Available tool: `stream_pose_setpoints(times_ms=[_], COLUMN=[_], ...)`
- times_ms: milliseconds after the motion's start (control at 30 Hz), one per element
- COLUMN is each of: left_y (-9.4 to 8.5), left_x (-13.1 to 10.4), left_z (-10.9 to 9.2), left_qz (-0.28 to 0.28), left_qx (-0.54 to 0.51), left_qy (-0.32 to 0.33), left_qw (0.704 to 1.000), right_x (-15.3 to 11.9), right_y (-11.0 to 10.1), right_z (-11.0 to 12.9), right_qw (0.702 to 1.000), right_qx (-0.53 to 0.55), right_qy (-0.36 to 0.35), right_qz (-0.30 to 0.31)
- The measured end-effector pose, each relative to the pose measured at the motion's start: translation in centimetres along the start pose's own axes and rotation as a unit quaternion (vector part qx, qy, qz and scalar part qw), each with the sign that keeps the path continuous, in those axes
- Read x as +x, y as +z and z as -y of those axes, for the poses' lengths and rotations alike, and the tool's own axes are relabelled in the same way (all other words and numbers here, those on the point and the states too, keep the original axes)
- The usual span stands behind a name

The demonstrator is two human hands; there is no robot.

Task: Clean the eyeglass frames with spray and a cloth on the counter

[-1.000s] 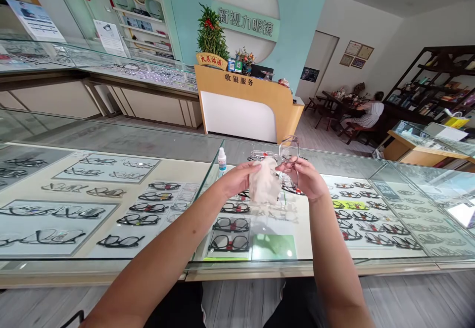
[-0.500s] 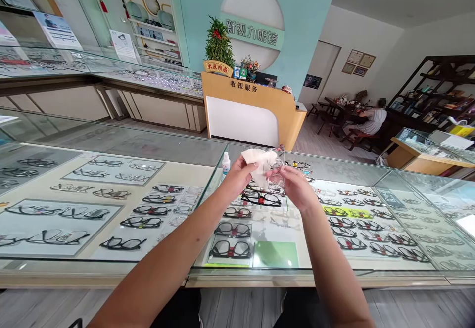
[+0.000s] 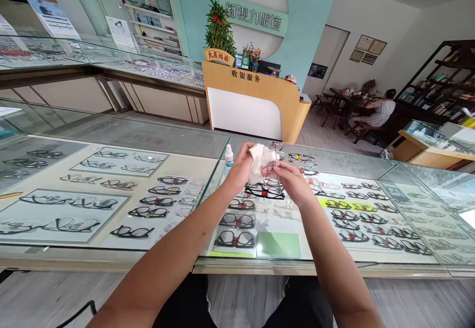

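My left hand (image 3: 241, 168) is closed on a cream cleaning cloth (image 3: 256, 165), which lies against a lens of a clear-framed pair of eyeglasses (image 3: 273, 178). Closed fingers of my right hand (image 3: 291, 182) grip the eyeglasses by the frame. Both hands are above the glass-topped display case (image 3: 282, 264). The cloth and my fingers hide part of the frame and lenses. Just beyond my left hand, a small white dropper bottle (image 3: 229, 157) stands upright on the glass. Beneath my hands, dark-framed glasses (image 3: 264, 190) show through the top.
Several rows of glasses (image 3: 356, 215) lie inside the case, along with a green card (image 3: 279, 245). A wooden cashier counter (image 3: 256, 83) with a potted plant (image 3: 218, 28) stands ahead. To the right, a person (image 3: 382, 112) sits at a dark table. More display cases (image 3: 156, 78) line the left.
The view has tilted slightly down and shifted. The cloth has folded differently around the lens, and the eyeglasses have turned a little in my hands.
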State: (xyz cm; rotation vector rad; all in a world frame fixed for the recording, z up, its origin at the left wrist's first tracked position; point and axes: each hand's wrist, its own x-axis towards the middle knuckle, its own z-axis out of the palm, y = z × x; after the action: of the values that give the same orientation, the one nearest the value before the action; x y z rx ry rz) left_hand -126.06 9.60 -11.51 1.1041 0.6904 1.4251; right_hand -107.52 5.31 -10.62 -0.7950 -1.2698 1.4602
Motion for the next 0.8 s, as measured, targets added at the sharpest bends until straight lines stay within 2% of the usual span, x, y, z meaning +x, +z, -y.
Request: stream_pose_setpoints(times_ms=[200,467,667,800], left_y=[0.5,0.8,1.1,1.1], left_x=[-0.7,-0.5,-0.7,-0.7], left_z=[-0.1,0.2,-0.2,-0.1], left_qz=[0.014,0.035,0.07,0.081], left_qx=[0.064,0.036,0.007,-0.007], left_qy=[0.02,0.016,0.01,-0.011], left_qw=[0.998,0.999,0.997,0.997], right_x=[0.1,0.3,0.4,0.4], right_y=[0.1,0.1,0.0,0.2], right_z=[-0.5,-0.9,-1.2,-1.3], right_qw=[1.0,1.0,1.0,1.0], right_qx=[-0.004,-0.021,-0.019,-0.009], right_qy=[0.005,0.003,-0.002,-0.002], right_qz=[0.002,0.012,0.016,0.012])
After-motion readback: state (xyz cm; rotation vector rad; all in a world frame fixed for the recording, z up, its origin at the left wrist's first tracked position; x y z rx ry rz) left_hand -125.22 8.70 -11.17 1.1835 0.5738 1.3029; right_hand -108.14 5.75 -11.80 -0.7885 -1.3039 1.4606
